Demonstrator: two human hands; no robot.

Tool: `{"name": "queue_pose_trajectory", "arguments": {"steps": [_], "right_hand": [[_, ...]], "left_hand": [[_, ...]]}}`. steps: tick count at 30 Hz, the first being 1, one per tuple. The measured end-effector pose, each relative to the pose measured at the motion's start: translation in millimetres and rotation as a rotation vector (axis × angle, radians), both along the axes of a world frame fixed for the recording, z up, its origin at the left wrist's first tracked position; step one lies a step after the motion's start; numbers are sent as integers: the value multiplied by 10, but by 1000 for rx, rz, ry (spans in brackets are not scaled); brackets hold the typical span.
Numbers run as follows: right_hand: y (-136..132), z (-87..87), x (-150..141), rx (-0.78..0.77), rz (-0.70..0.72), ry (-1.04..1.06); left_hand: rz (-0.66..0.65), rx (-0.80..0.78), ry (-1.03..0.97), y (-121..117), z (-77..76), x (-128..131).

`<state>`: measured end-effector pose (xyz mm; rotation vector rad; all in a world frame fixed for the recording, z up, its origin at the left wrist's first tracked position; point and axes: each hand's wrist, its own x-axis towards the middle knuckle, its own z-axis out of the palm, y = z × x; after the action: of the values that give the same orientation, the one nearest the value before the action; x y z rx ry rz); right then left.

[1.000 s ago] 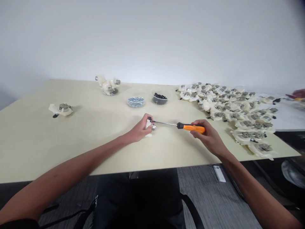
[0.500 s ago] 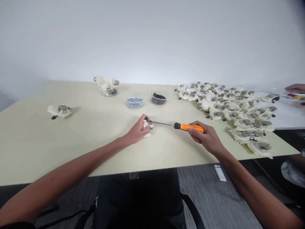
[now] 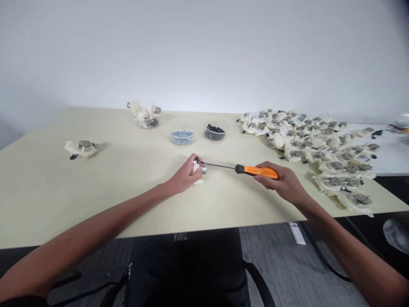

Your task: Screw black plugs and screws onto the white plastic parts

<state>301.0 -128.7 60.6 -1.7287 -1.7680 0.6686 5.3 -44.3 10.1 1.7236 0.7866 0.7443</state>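
My left hand (image 3: 185, 175) is closed around a small white plastic part (image 3: 200, 171) held on the cream table (image 3: 128, 187) near its middle. My right hand (image 3: 281, 181) grips the orange handle of a screwdriver (image 3: 255, 171). Its thin metal shaft runs level to the left, and the tip meets the part at my left fingertips.
A bowl of silver screws (image 3: 182, 136) and a bowl of black pieces (image 3: 214, 131) stand behind the hands. A large heap of white motor assemblies (image 3: 319, 149) fills the right side. One assembly (image 3: 80, 147) lies far left, and a few more (image 3: 145, 114) sit at the back.
My hands, the part and the screwdriver stay almost where they were. Another person's hand at the far right edge has gone from view.
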Motion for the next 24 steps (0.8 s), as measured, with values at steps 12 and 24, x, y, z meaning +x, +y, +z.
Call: {"name": "queue_pose_trajectory", "arguments": {"steps": [12,24], "right_hand": [[123,-15,-39,89,1,158],[99,-139,-110,-195,142,195]], "left_hand": [[35,-93,-65,34,-16,29],[32,-29,-34,19,-14,0]]}}
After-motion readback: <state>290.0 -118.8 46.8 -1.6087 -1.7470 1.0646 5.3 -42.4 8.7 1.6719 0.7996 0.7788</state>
